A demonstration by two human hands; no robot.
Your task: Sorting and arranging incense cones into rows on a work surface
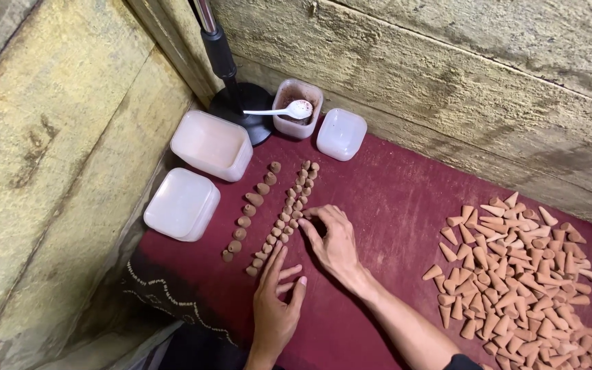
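On dark red cloth (392,199), right hand (334,240) pinches a clay cone (301,218) (rough, tapered); left hand (275,301) lies flat, fingers spread.

Terracotta-orange cones (515,274) on a maroon cloth (392,192) (edge perhaps white-patterned), milky white tubs (210,144), white spoon (289,109).
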